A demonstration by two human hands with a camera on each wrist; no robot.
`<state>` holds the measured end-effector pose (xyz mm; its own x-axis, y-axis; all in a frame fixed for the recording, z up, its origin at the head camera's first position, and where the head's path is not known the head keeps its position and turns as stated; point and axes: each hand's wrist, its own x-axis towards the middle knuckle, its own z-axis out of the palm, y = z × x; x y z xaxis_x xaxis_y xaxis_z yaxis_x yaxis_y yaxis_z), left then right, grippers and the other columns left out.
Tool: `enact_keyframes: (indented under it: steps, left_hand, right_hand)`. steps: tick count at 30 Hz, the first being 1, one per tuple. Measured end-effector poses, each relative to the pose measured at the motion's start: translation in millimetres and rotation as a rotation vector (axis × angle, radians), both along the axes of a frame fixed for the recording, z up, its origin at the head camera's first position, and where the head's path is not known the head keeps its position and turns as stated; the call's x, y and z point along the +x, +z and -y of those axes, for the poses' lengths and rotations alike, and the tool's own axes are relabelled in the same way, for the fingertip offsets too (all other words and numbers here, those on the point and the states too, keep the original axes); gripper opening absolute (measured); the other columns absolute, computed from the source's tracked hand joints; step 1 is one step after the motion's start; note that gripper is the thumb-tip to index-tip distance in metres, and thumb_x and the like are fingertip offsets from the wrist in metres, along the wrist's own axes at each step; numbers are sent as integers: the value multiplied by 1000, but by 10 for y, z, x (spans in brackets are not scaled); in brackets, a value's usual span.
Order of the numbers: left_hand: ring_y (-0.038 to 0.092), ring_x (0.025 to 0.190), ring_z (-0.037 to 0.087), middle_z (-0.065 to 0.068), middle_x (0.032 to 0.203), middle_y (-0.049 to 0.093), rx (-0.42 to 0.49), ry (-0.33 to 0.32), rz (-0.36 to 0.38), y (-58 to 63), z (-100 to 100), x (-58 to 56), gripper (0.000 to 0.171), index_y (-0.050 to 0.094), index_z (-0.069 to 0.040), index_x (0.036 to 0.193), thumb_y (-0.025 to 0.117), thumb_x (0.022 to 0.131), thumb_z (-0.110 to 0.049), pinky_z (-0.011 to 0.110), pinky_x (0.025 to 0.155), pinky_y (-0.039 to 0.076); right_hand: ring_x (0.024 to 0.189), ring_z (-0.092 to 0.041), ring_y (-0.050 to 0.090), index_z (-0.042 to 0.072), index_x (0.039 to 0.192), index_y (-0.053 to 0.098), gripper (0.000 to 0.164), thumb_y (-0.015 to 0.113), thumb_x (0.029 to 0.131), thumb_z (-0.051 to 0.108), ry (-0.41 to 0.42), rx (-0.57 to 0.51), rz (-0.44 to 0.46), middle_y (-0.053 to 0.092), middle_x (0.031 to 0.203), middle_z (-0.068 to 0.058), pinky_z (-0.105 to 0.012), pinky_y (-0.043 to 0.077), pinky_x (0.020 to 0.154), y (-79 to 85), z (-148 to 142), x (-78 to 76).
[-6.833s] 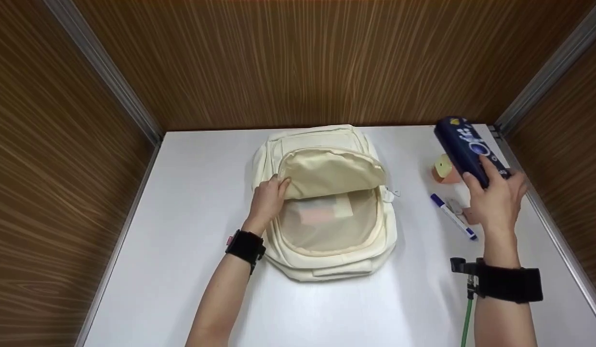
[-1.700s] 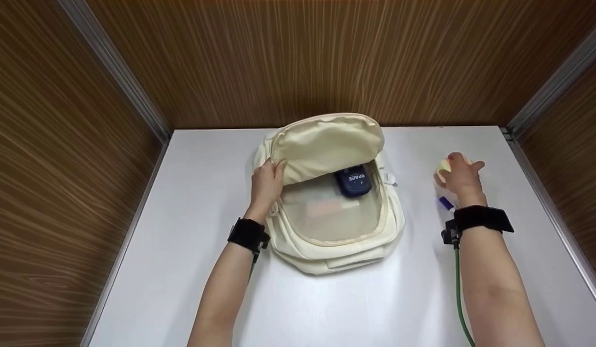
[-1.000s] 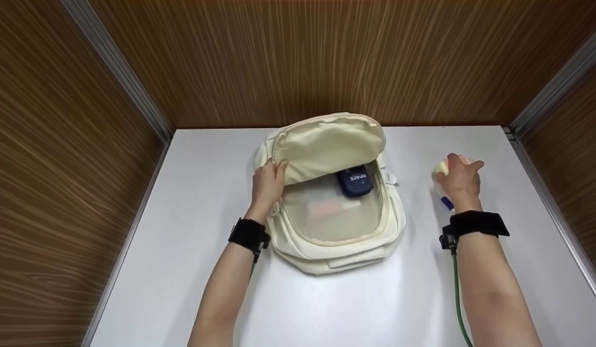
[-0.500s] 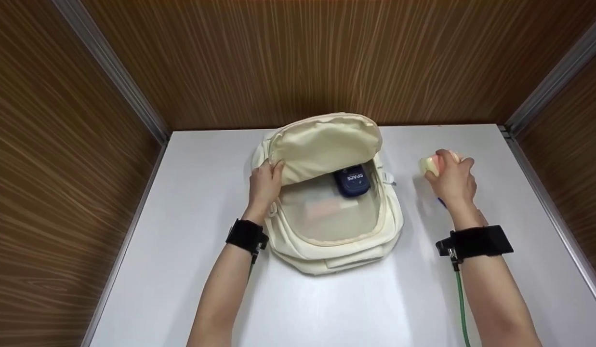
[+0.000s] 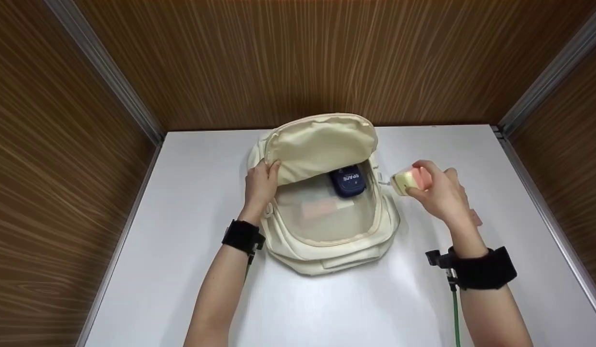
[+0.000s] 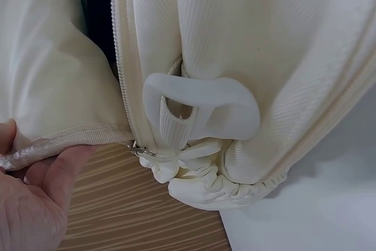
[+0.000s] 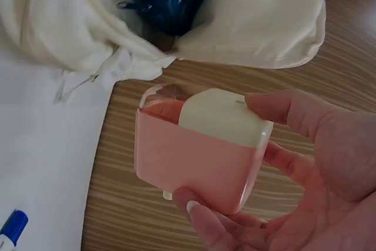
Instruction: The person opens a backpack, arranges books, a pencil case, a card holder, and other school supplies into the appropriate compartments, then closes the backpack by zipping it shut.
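Note:
A cream backpack [image 5: 326, 253] lies unzipped on the white table. My left hand [image 5: 260, 185] pinches the edge of its front flap [image 5: 322, 144] and holds it up; the left wrist view shows thumb and fingers on the flap's edging [image 6: 64, 139]. Inside sits a dark blue case [image 5: 348, 182] marked "SPACE", partly under the flap. A pink and pale item [image 5: 319, 208] shows faintly below it. My right hand [image 5: 440, 195] grips a pink-and-cream pencil sharpener [image 7: 194, 151] between thumb and fingers, off the table, just right of the backpack.
A blue-capped marker [image 7: 13, 227] lies on the table, hidden in the head view. A small pink object [image 5: 476, 218] shows behind my right wrist. Wood-grain panels [image 5: 298, 62] enclose the back and sides. A green cable [image 5: 456, 313] hangs from the right wrist strap.
The blue case, earlier in my right hand, is now in the backpack. My right hand has since taken the pencil sharpener off the table and carried it left. The flap is higher.

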<state>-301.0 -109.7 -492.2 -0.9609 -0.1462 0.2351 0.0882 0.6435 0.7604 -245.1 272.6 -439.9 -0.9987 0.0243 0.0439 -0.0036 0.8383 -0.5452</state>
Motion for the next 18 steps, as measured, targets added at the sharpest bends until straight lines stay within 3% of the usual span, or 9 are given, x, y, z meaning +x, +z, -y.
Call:
enact_keyframes:
  steps: [5,10,14,18]
  left_hand:
    - [53,61,26,3,64,49,0,11,-22,20,-6,2,33,65,-3,95,55,101,-35,42,61,46]
    - [54,64,28,5,64,50,-7,20,-39,24,-20,-14,33,63,-3,90,57,100,-33,45,62,46]
    - [55,65,28,5,64,50,-10,24,-39,26,-30,-21,33,63,-4,88,57,100,-34,45,64,47]
    - [56,66,29,5,65,51,-6,24,-37,22,-45,-20,33,65,-3,93,56,100,-34,46,65,48]
  right_hand:
    - [85,-30,45,16,134,55,55,75,84,21,147,-32,-41,51,96,-19,-38,37,61,-26,265,113]
    - [86,-27,47,18,132,59,56,80,80,17,270,-94,-44,55,92,-14,-39,40,66,-164,606,157]
    - [86,-26,53,20,130,61,57,83,77,16,309,-134,-70,55,95,-13,-38,44,67,-336,921,193]
    - [81,-24,56,23,128,62,58,83,75,15,306,-150,-152,50,95,-12,-36,46,62,-543,1195,215]
